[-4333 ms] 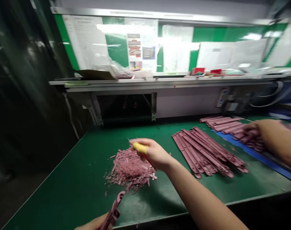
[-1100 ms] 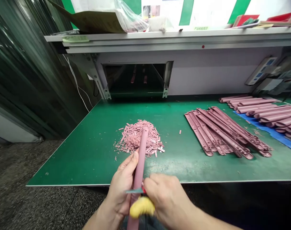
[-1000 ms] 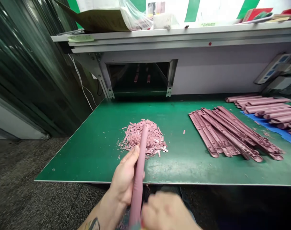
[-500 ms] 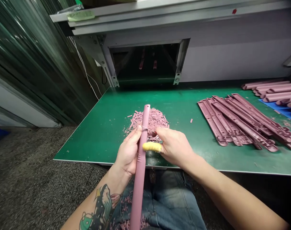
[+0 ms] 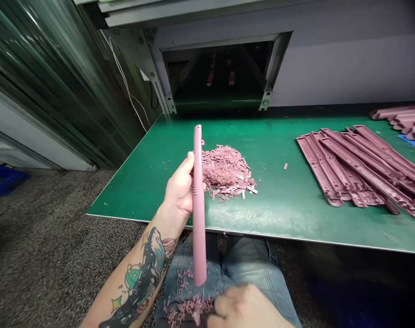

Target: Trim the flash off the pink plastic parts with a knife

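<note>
My left hand (image 5: 178, 189) is wrapped round a long pink plastic part (image 5: 199, 218), thumb along its left side. The part stands nearly lengthwise in front of me, smooth curved face towards me, with a small hole at its far end and a few ridges midway. My right hand (image 5: 250, 307) is low over my lap, apart from the part, blurred, with its fingers curled in; what they hold, if anything, is hidden. Behind the part, a heap of pink shavings and strips (image 5: 226, 173) lies on the green table (image 5: 262, 218).
Several pink plastic parts (image 5: 361, 168) lie hollow side up on the right, with more at the back right (image 5: 402, 116). A conveyor opening (image 5: 221, 77) is at the back. Pink shavings (image 5: 190, 310) cover my lap. A blue crate (image 5: 6, 179) stands on the floor.
My right hand has left the pink part, where it held a thin blade-like tool against it, and moved down to my lap. The part's near end has come up into view.
</note>
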`<move>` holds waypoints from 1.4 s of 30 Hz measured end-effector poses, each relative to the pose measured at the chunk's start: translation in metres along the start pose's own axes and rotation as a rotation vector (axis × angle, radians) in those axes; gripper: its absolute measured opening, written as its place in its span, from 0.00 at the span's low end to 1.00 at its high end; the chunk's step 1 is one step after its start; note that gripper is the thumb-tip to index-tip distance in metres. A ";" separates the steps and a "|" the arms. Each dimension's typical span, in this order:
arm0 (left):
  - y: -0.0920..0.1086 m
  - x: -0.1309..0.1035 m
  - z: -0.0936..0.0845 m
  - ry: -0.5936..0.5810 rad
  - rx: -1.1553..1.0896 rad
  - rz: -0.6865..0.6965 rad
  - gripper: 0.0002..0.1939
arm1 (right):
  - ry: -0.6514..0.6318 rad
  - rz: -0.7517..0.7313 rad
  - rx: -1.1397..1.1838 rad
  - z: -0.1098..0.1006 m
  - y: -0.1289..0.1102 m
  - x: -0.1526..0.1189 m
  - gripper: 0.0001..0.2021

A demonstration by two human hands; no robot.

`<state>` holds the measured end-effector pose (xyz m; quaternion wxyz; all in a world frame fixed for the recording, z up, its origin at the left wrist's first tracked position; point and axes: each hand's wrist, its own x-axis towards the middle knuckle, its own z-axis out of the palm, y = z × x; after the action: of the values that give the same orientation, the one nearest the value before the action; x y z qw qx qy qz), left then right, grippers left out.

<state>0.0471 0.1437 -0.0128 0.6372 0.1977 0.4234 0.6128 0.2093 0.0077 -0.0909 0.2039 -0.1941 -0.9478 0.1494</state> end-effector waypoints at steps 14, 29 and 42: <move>-0.020 -0.022 0.010 -0.024 0.028 -0.011 0.11 | 0.601 0.399 0.272 -0.054 0.063 0.031 0.11; -0.036 -0.050 0.022 -0.053 0.084 -0.074 0.11 | 0.738 0.457 0.211 -0.084 0.081 0.035 0.12; -0.044 -0.062 0.013 -0.071 0.012 -0.283 0.12 | 0.831 0.427 0.285 -0.092 0.091 0.031 0.11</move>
<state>0.0915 0.0807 -0.0209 0.7307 0.1612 0.4278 0.5070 0.2517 0.1196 -0.0335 0.5543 -0.3974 -0.6955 0.2261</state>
